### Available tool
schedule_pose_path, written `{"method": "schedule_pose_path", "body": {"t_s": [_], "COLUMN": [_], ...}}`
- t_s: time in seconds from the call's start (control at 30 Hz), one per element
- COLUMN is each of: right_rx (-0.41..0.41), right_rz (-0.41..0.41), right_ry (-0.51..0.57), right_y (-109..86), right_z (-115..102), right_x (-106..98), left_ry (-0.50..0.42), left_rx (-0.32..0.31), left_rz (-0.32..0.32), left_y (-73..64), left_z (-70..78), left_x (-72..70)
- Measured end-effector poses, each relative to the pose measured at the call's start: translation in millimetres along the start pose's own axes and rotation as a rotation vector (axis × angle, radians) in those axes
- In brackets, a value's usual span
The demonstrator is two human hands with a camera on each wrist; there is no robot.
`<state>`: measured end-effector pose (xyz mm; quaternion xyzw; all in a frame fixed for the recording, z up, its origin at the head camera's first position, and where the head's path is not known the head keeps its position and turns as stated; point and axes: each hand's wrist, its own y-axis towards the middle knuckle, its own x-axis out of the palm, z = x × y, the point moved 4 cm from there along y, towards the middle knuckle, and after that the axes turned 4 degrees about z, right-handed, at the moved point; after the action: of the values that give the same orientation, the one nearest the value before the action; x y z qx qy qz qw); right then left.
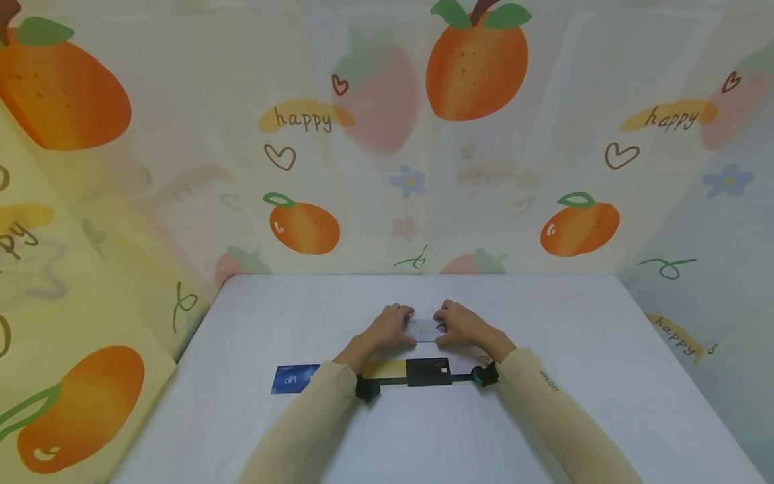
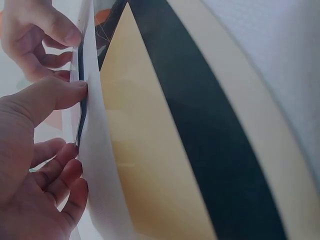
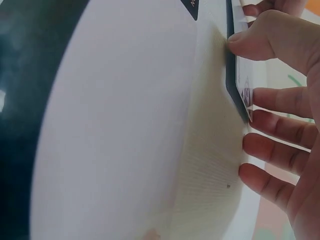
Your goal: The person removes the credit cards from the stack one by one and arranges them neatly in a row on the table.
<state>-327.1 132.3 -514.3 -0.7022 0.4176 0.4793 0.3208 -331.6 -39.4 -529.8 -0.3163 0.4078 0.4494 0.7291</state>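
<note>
Both hands hold a pale plastic card (image 1: 424, 330) between them, low over the far middle of the white table. My left hand (image 1: 390, 328) grips its left end, thumb at the near edge and curled fingers at the far side. The right hand (image 1: 468, 327) pinches the other end in the same way. Edge-on in the right wrist view, the held card (image 3: 242, 75) shows a dark band beside a pale face. I cannot tell whether it is a single card. Its underside is mostly hidden.
Nearer me lies a row of cards: a blue VIP card (image 1: 293, 379), a yellow card (image 1: 384, 369) with a dark stripe, a black VIP card (image 1: 428, 372) and a pale striped card (image 1: 462, 366). The forearms partly cover the row. A fruit-patterned cloth (image 1: 375, 175) hangs behind the table (image 1: 544, 302).
</note>
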Motion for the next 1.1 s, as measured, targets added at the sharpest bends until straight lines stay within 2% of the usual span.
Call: {"method": "schedule_pose_path", "body": {"t_s": [0.37, 0.7, 1.1], "right_rx": [0.002, 0.015, 0.035], "right_rz": [-0.031, -0.011, 0.004], "right_ry": [-0.006, 0.02, 0.067], "right_y": [0.1, -3.3, -14.2], "right_z": [-1.2, -0.3, 3.6], "right_x": [0.9, -1.0, -11.7], "left_ry": [-0.015, -0.047, -0.008], "left_rx": [-0.025, -0.052, 0.011], "left_rz": [0.024, 0.027, 0.041], "left_y": [-2.6, -4.2, -7.1], "left_z": [1.8, 5.6, 15.6], "left_x": [0.3, 0.6, -1.9]}}
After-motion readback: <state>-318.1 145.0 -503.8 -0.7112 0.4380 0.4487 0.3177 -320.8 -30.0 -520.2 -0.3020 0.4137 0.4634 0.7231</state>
